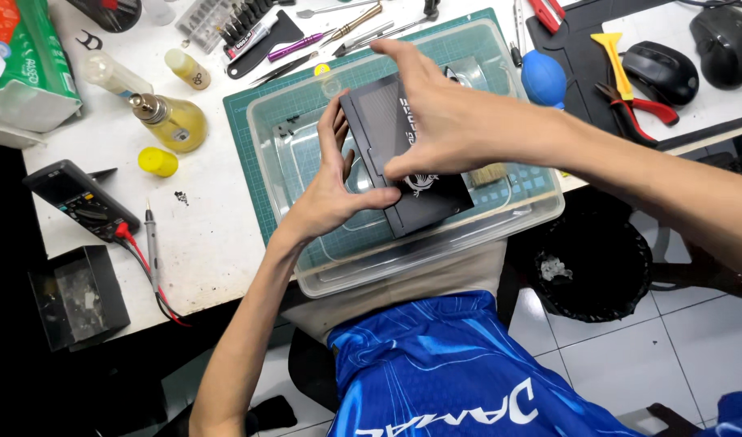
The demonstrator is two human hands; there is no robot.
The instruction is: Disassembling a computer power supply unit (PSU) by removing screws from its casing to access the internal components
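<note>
White worktop [201, 235] is seen from above, crowded with tools, and a green cutting mat [249, 162] is laid on it. On the mat a clear plastic tub [435, 251] is placed, reaching over the near edge of the worktop. Above the tub a flat black device [391, 142] is held, tilted, between both hands. The left hand [330, 194] is closed on its near left edge, thumb on top; the right hand [435, 105] is clasped over its top from the far side. Left of the mat a yellow bottle [172, 121] is lying, and nearer a black multimeter [79, 198] with red lead. A blue bulb blower [542, 78] is seen right of the tub.
</note>
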